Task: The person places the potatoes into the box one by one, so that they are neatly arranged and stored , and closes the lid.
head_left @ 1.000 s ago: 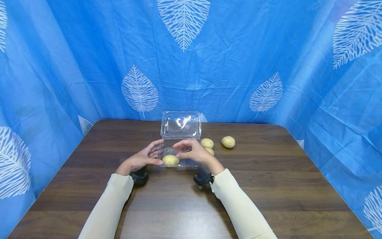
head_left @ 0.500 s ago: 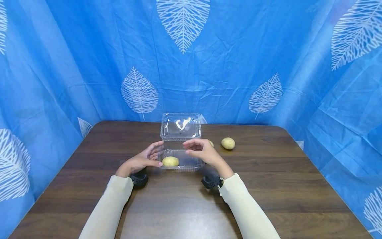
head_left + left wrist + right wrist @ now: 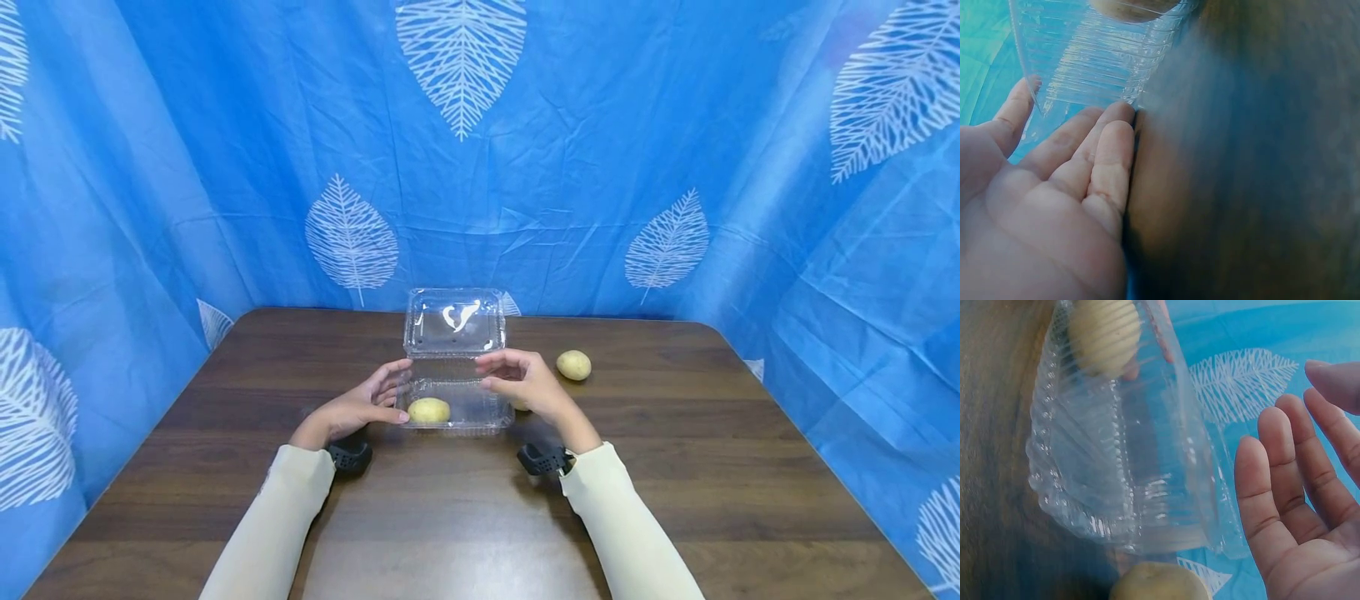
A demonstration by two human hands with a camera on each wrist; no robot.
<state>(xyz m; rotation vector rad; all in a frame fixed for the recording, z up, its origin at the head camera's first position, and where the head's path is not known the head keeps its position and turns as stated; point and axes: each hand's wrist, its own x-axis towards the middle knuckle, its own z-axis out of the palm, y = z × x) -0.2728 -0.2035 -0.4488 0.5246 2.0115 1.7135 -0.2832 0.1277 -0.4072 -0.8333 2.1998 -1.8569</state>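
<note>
A clear plastic clamshell box (image 3: 468,407) stands on the table with its lid (image 3: 450,321) raised at the back. One potato (image 3: 429,410) lies inside, at the front left. My left hand (image 3: 351,410) rests at the box's left side, thumb at the front corner and fingers fairly straight along the wall, as the left wrist view shows. Over the box's right edge is my right hand (image 3: 531,385), fingers relaxed and holding nothing. Another potato (image 3: 1160,584) sits just outside the right wall, mostly covered by the right hand in the head view.
A loose potato (image 3: 573,365) lies on the brown wooden table (image 3: 660,433), to the right and further back. Behind the table hangs a blue curtain (image 3: 555,250) with white leaf prints. Each wrist carries a black camera.
My right hand has moved right, from over the box's middle to its right edge, and now covers much of the potatoes beside the box. The left hand stays at the box's left side.
</note>
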